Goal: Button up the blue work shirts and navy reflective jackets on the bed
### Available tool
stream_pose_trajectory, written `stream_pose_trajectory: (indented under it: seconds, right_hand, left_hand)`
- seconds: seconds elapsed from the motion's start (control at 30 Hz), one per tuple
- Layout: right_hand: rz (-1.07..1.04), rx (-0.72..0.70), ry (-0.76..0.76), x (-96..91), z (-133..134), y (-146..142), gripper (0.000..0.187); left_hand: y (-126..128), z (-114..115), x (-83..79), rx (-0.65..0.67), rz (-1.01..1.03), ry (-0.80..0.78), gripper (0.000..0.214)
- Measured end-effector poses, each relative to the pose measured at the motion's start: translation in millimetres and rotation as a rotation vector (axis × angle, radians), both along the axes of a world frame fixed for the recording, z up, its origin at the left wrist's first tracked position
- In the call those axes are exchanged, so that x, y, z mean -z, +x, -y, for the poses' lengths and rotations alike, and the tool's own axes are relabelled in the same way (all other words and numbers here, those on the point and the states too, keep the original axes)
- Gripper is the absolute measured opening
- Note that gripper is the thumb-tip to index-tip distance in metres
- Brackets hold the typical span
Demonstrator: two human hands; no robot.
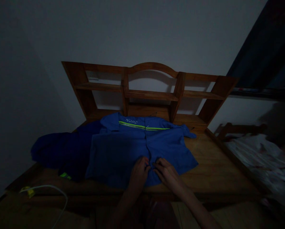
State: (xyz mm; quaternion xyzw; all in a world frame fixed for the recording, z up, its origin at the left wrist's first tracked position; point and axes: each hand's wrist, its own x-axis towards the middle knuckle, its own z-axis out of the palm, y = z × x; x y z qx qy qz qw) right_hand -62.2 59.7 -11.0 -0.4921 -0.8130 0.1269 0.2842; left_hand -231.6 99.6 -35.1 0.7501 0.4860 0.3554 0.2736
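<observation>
A blue short-sleeved work shirt (123,148) lies spread on the wooden desk (211,162), collar side away from me. It carries a yellow-green stripe and pale letters across the chest, and a row of buttons runs down its front. Both hands work at the lower front opening. My left hand (140,168) pinches the left front edge of the shirt. Just to its right, my right hand (165,170) has its fingers closed on the other front edge. A small gap separates the fingertips; whether a button is between them is too dark to see.
Darker blue clothing (61,151) is heaped left of the shirt. A wooden shelf unit (152,95) stands along the desk's back against the wall. At the front left lies a white cable (49,186) with a yellow tag. Pale plastic bags (261,152) sit at the right.
</observation>
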Motion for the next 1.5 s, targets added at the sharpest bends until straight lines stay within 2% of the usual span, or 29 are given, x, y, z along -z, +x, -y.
stream_pose_trajectory:
  seconds: [0.2,0.3,0.43,0.6,0.77,1.0,1.17,1.3,1.5]
  right_hand:
    - [-0.414,0.043,-0.102,12.6,-8,4,0.024]
    - [-0.479,0.0,-0.121,7.8,-5,3,0.022]
    - [-0.46,-0.068,-0.109,-8.3,3,-2,0.025]
    - [-0.437,-0.013,-0.053,-19.9,2,-4,0.021]
    - [-0.395,0.031,-0.072,-19.1,-7,-2,0.012]
    - [-0.301,0.018,-0.126,-24.2,-11,6,0.004]
    - [-0.173,-0.03,-0.092,-28.4,-5,2,0.005]
    - [-0.112,-0.033,-0.055,-23.9,-1,-2,0.005]
    - [-0.103,-0.015,-0.052,-17.8,2,-3,0.004]
  left_hand:
    - [0,-3,-6.1,0.013,-0.046,-0.052,0.006]
    - [0,1,-13.6,0.027,0.015,-0.076,0.009]
    - [4,6,-18.6,0.03,0.178,-0.133,0.013]
    - [5,8,-14.6,0.078,0.415,-0.237,0.009]
    - [0,11,-9.4,0.104,0.484,-0.256,0.014]
    - [-2,20,-15.0,0.161,0.598,-0.351,0.021]
    - [4,23,-8.3,0.093,0.675,-0.416,0.024]
    - [6,23,-1.5,0.064,0.715,-0.447,0.026]
    - [6,25,-6.3,0.059,0.752,-0.533,0.03]
